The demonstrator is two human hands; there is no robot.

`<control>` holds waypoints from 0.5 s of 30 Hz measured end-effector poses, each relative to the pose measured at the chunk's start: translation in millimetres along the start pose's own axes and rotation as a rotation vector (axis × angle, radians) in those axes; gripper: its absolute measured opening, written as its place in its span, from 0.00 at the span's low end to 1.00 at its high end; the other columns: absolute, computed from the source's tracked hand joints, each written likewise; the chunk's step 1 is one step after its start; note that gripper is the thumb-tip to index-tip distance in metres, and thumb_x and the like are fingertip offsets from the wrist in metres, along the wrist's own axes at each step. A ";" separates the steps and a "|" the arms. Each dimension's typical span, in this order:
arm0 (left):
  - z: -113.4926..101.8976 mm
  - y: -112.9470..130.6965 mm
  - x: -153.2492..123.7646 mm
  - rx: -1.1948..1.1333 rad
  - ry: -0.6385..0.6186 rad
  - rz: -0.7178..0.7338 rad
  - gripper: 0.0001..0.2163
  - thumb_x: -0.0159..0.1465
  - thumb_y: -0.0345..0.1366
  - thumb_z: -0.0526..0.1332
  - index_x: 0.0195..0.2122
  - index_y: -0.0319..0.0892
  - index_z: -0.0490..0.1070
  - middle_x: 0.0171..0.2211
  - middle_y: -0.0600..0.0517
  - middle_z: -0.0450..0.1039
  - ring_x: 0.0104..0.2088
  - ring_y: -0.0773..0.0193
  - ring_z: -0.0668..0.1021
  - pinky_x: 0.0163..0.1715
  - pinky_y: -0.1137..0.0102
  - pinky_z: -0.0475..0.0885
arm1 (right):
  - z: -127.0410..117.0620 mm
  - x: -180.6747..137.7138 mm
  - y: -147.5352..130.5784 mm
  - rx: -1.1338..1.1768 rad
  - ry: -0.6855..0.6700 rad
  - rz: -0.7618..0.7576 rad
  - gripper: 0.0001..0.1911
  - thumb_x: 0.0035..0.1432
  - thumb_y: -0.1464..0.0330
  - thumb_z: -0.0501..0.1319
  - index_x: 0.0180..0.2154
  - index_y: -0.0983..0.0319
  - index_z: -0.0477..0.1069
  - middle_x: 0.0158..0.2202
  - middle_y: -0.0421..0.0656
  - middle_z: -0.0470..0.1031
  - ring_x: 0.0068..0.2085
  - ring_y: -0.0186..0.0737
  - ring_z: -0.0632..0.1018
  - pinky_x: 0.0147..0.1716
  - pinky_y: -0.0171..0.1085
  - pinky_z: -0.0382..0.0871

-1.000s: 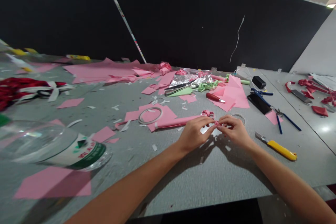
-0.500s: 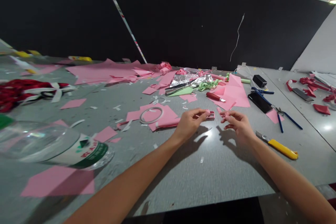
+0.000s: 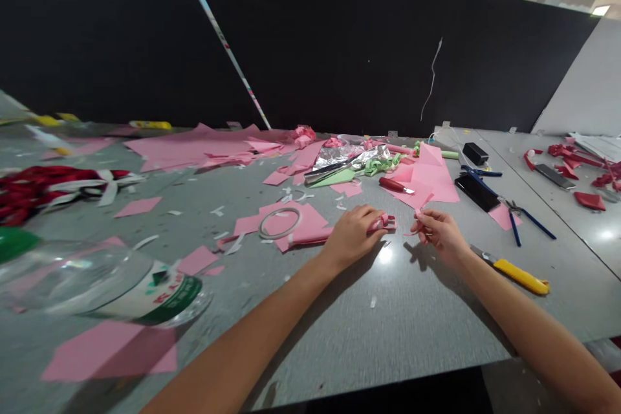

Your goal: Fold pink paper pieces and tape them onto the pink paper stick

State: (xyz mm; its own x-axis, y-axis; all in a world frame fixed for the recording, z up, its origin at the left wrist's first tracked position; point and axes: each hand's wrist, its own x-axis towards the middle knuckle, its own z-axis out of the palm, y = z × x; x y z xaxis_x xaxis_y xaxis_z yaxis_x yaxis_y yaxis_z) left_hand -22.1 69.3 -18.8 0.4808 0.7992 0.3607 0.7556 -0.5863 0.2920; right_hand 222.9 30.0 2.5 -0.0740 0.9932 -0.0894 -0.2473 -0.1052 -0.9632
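Over the middle of the grey table, my left hand (image 3: 356, 236) is closed round a small pink folded paper piece (image 3: 385, 222), which pokes out past the fingertips. My right hand (image 3: 440, 233), a short way to the right, pinches a thin pink paper strip (image 3: 423, 203) between thumb and fingers. A gap separates the two hands. Beside my left hand lies a rolled pink paper (image 3: 308, 237), with a ring of tape (image 3: 280, 223) on pink sheets near it. A yellow utility knife (image 3: 521, 276) rests close to my right wrist.
A clear plastic bottle (image 3: 121, 281) lies at the left. Pliers (image 3: 514, 213), a black phone (image 3: 478, 191) and a red-handled knife (image 3: 395, 185) lie to the right and beyond my hands. Pink sheets (image 3: 194, 145) and foil (image 3: 339, 155) line the back by a black panel (image 3: 315, 32).
My left hand has turned more palm-down over the pink piece. In my right hand the strip now stands up visibly between the fingers. The view has tilted slightly.
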 end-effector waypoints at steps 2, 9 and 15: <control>-1.0 0.1 0.4 0.018 -0.010 -0.037 0.22 0.70 0.46 0.68 0.61 0.41 0.75 0.58 0.40 0.78 0.57 0.44 0.79 0.57 0.52 0.74 | -0.6 2.6 5.2 -0.121 0.014 -0.086 0.21 0.51 0.50 0.77 0.31 0.60 0.78 0.28 0.45 0.82 0.23 0.34 0.73 0.22 0.35 0.68; -16.7 9.4 -0.3 -0.222 -0.069 0.086 0.11 0.70 0.35 0.66 0.53 0.42 0.78 0.50 0.43 0.83 0.50 0.49 0.82 0.53 0.55 0.75 | -3.2 7.4 13.4 -0.259 0.077 -0.204 0.14 0.54 0.57 0.73 0.36 0.58 0.77 0.44 0.49 0.85 0.44 0.48 0.85 0.35 0.41 0.80; -65.5 16.5 -5.5 -0.547 -0.142 0.233 0.11 0.75 0.41 0.62 0.52 0.44 0.80 0.43 0.47 0.82 0.41 0.59 0.81 0.41 0.66 0.74 | -11.6 11.7 3.2 -0.165 0.170 -0.251 0.15 0.55 0.57 0.73 0.39 0.58 0.76 0.44 0.48 0.85 0.45 0.47 0.85 0.38 0.41 0.81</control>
State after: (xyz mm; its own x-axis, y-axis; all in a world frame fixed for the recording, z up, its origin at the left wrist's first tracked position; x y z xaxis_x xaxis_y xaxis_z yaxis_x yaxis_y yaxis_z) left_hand -41.5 46.6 42.0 0.6888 0.6296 0.3594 0.3032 -0.7005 0.6460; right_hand 232.5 41.9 -4.6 0.1347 0.9825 0.1284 -0.0763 0.1395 -0.9873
